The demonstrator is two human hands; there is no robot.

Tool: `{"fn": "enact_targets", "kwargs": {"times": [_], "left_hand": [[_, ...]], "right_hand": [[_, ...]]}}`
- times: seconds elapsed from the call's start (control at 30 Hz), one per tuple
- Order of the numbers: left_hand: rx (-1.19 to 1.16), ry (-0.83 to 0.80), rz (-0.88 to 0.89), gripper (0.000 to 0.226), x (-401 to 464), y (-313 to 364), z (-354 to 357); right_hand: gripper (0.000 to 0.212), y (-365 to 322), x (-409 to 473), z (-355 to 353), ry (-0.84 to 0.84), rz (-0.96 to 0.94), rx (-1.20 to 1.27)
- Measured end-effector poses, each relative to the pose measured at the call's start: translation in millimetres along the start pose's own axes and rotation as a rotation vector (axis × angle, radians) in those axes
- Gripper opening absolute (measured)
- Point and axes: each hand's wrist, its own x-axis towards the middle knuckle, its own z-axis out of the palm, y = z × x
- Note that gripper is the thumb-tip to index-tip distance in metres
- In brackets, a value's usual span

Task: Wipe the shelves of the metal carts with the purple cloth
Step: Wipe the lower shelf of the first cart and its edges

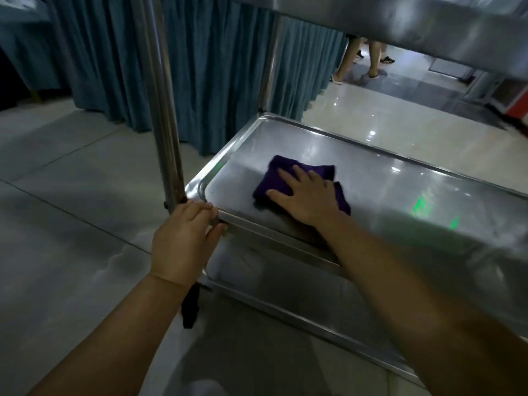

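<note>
Both bare forearms reach forward from the near edge. The left hand (183,241) curls over a shelf's near-left corner rim, fingers on top and thumb tucked beneath. The right hand (303,195) lies farther in and to the right, palm down, fingers straight and spread, pressing flat.

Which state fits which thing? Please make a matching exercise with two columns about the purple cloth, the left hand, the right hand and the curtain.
Column one:
1. purple cloth
2. left hand
3. right hand
4. curtain

Column two:
A. grips the corner of the middle shelf
B. hangs down to the floor behind the cart
C. lies flat on the middle shelf
D. presses with straight fingers on the cloth

Pairs: 1-C, 2-A, 3-D, 4-B
</note>
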Motion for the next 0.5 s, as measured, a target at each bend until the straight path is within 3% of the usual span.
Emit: {"fn": "enact_targets", "kwargs": {"times": [0.1,0.27,0.4,0.5], "left_hand": [[-0.009,0.002,0.025,0.036,-1,0,0],[-0.029,0.072,0.032,0.017,-4,0,0],[-0.036,0.088,0.03,0.011,-3,4,-2],[-0.03,0.051,0.017,0.015,-2,9,-12]], "right_hand": [[0.071,77,-26,-5,-0.002,0.234,-0.025],[0.07,171,-106,-11,-0.003,0.588,0.0],[0.073,156,-134,-13,-0.071,0.69,0.059],[0.073,111,-122,-12,-0.053,0.592,0.058]]}}
